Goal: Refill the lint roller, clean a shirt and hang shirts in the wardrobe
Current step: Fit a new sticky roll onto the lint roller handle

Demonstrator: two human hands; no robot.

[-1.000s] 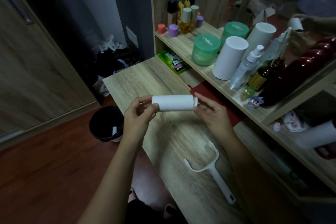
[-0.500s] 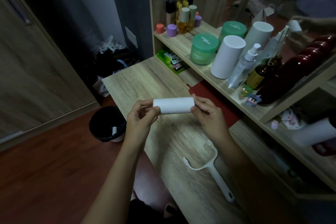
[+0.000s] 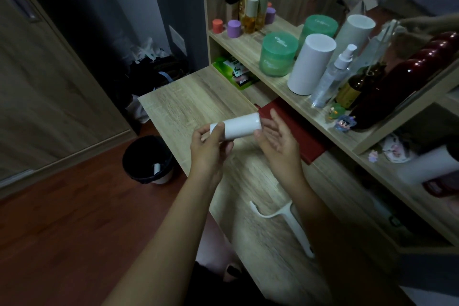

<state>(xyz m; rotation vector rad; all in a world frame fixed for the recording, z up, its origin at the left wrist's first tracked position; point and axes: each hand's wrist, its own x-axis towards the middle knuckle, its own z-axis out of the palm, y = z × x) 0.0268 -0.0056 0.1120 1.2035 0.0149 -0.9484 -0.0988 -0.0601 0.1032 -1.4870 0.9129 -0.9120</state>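
Refill step: our left hand (image 3: pixel 208 150) grips the refill roll (image 3: pixel 239 126), right hand (image 3: pixel 278 140) beside it, fingers spread, holding nothing. Next we probably grab the bare roller handle (image 3: pixel 298 231) off the desk (image 3: pixel 198 97)

roller handle (image 3: pixel 299 233) partly behind right forearm (image 3: pixel 313 204), refill roll (image 3: pixel 239 125) end under left hand (image 3: pixel 208 151)

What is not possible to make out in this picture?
Head view only.
refill roll: left end covered by the left hand.
bin: contents too dark.
green jar: lettering too small.
white tube on the lower shelf: cut off by the right edge.
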